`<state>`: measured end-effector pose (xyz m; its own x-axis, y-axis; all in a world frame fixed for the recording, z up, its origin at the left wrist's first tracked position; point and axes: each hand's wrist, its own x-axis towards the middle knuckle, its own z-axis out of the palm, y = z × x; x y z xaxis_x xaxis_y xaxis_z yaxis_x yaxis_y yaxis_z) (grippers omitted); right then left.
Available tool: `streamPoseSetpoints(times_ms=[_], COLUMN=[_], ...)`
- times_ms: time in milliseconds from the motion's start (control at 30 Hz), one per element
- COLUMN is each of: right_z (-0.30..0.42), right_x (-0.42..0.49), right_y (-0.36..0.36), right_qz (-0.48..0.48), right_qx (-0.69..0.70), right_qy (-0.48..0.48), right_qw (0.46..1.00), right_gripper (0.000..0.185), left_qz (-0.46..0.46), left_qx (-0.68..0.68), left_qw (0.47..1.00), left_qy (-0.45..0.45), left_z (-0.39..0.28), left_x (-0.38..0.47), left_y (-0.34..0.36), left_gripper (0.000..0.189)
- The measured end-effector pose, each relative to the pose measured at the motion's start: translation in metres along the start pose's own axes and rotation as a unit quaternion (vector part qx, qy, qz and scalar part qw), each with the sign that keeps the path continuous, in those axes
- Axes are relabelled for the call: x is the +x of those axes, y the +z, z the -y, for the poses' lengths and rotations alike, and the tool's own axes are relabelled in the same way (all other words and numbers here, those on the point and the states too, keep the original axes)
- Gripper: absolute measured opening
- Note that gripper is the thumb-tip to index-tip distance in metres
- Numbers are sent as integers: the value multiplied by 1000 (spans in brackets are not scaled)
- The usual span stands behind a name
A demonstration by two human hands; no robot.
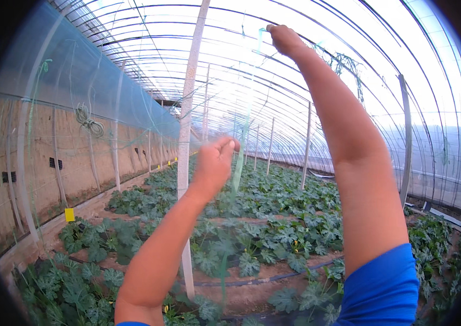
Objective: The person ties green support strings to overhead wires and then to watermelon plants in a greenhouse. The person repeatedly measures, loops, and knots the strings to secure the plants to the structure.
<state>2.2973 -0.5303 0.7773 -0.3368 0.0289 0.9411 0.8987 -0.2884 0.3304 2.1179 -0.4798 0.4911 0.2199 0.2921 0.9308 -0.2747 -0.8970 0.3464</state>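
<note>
A thin, translucent green plastic ribbon (pixel 237 171) hangs in front of me, running from high overhead down among the plants. My right hand (pixel 288 40) is raised near the roof wires, its fingers closed on the ribbon's upper part. Lower down, at about mid-height, my left hand (pixel 216 163) is blurred, with thumb and fingers drawn together. The ribbon passes right beside those fingertips; whether they pinch it is unclear. Behind my left hand and forearm stands a pale post (pixel 185 122).
Rows of broad-leaved squash-like plants (pixel 287 228) cover the soil, with a dark drip hose (pixel 271 280) between rows. Posts (pixel 307 146) stand further back. A coiled cord (pixel 89 120) hangs by the earthen wall (pixel 43 150) at left. A yellow card (pixel 69 214) stands below it.
</note>
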Motion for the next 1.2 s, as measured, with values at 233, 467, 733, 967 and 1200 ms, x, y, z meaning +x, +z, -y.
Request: streamPoseSetpoints(times_ms=[233, 467, 733, 967, 1200], right_z=[-24, -16, -13, 25, 33], right_x=[-6, -59, -110, -185, -226], right_y=[-29, -67, -87, -91, -90], right_qz=[-131, -21, 96, 196, 336], right_qx=[369, 498, 625, 688, 650], right_qy=[68, 174, 175, 140, 207], right_qw=[918, 850, 755, 684, 649], right_gripper=[30, 26, 26, 28, 19], left_qz=[15, -109, -38, -132, 1], left_qx=[127, -115, -220, 31, -97], left_qw=[991, 986, 965, 990, 994], left_qy=[-33, -45, -140, 31, -47], left_z=[-30, -73, -118, -118, -111], left_x=[41, 33, -134, 16, -29], left_y=[7, 34, 24, 23, 62], left_gripper=[24, 46, 33, 25, 28])
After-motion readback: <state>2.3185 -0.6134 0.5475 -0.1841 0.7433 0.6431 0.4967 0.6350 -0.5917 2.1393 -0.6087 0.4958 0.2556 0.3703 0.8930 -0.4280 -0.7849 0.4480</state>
